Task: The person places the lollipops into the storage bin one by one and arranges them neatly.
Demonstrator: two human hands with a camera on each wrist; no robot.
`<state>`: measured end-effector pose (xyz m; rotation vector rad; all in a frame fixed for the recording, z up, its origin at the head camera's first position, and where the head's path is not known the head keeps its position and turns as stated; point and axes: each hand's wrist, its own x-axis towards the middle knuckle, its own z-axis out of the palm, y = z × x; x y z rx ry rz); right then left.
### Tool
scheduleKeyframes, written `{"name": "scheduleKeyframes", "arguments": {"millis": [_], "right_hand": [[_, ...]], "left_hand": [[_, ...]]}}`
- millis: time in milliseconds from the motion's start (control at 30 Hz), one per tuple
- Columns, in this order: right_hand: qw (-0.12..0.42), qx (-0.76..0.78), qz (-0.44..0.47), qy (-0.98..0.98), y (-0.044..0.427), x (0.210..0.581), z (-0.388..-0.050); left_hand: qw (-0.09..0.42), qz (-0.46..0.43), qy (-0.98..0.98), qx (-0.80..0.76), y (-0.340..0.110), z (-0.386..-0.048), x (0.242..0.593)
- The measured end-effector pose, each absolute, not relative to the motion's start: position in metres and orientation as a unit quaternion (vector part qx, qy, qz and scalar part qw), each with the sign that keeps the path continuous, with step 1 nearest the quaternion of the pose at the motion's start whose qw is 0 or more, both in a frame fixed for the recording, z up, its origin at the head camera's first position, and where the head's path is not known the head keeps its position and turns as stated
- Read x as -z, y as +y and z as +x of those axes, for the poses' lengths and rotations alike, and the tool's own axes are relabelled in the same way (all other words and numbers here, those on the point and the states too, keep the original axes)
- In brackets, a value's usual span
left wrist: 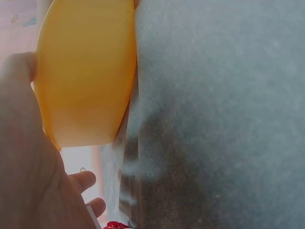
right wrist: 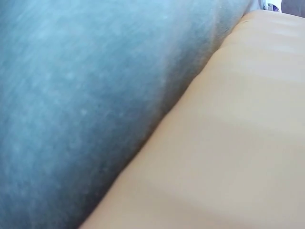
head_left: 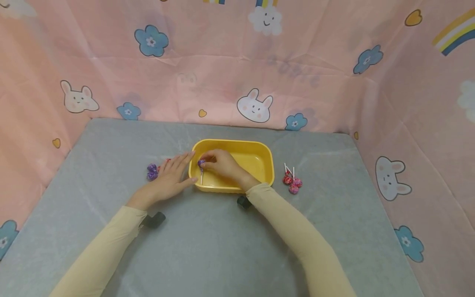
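Observation:
A yellow plastic basin point(head_left: 256, 165) stands on the grey cloth. Over its left part, my right hand point(head_left: 222, 166) pinches a purple-wrapped lollipop point(head_left: 201, 163) by its head, with the white stick pointing toward me. My left hand point(head_left: 167, 178) lies at the basin's left end, fingers stretched out, the thumb touching the rim. The left wrist view shows the thumb point(left wrist: 21, 67) against the basin's side point(left wrist: 88, 76). Beside and partly under the left hand are purple lollipops point(head_left: 152, 172) and some red wrapping point(left wrist: 116, 225). The right wrist view holds only cloth and the basin's outer wall point(right wrist: 228, 138).
Right of the basin lies a small group of red and pink lollipops point(head_left: 293, 183) with white sticks. A pink printed curtain point(head_left: 208, 78) rises behind and at both sides of the grey-covered table point(head_left: 208, 247). Dark wrist cameras point(head_left: 154, 220) hang beneath both wrists.

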<state>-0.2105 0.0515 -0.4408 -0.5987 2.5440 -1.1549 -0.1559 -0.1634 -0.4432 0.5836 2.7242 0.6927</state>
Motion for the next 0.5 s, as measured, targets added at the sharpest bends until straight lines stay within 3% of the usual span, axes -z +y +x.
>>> {"name": "scheduleKeyframes", "arguments": {"millis": [500], "right_hand": [[0.130, 0.385, -0.216, 0.888, 0.0521, 0.4471, -0.2127]], "left_hand": [[0.136, 0.199, 0.941, -0.237, -0.1625, -0.1555, 0.4427]]}}
